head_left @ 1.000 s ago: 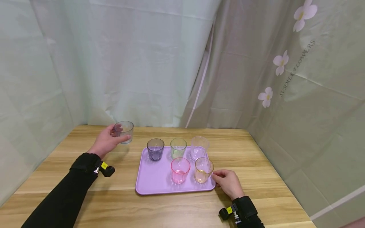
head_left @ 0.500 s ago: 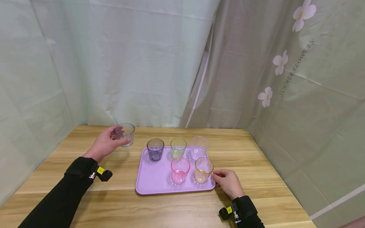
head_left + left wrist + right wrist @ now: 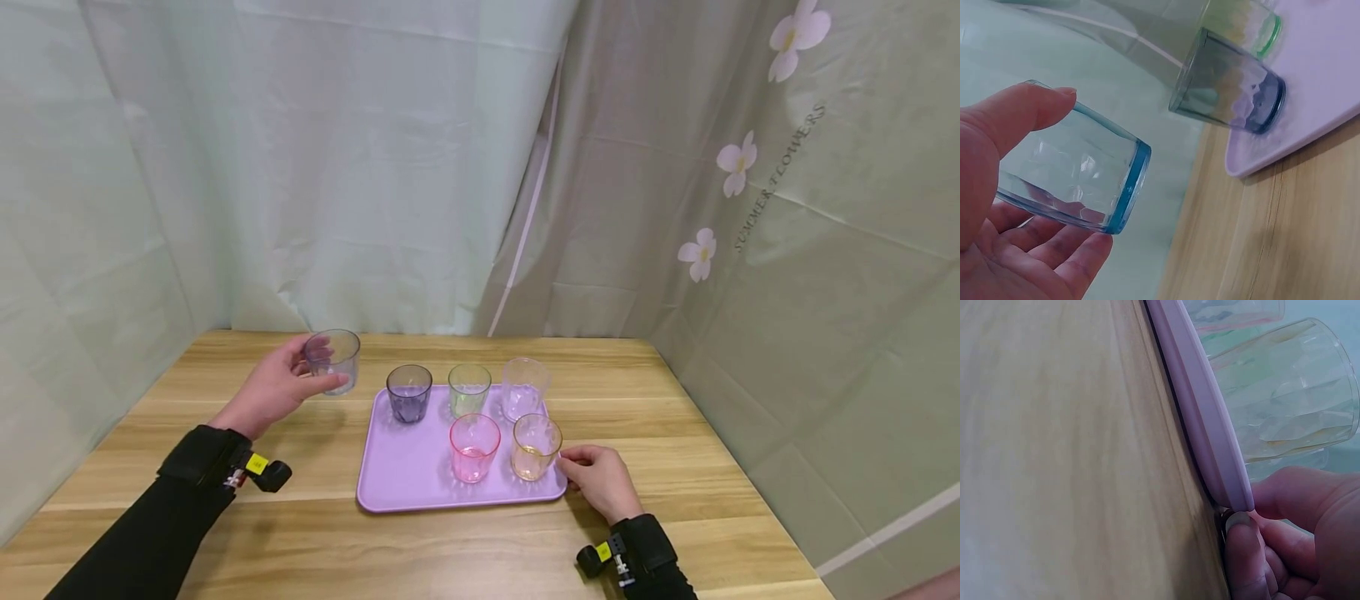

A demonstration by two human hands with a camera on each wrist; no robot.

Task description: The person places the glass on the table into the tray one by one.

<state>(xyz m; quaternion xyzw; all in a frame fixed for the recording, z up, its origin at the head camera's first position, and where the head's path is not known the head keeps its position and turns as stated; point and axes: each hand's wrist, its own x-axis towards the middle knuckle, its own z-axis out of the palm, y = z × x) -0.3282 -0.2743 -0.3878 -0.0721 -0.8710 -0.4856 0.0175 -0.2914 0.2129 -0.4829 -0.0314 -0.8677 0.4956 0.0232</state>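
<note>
My left hand holds a clear bluish glass between thumb and fingers, above the table and left of the tray. My right hand pinches the right front corner of the purple tray, thumb on top of the rim and a finger under it. On the tray, a dark grey glass, a green glass and a clear glass stand along the back. A pink glass and an amber glass stand in front of them, the amber one closest to my right hand.
The wooden table carries the tray near its middle. Pale curtains hang close behind the table's back edge and along both sides. The tray's front left part is bare.
My left hand has brought the bluish glass slightly to the right and nearer to me. My right hand stays at the tray corner, and the tray glasses have not moved.
</note>
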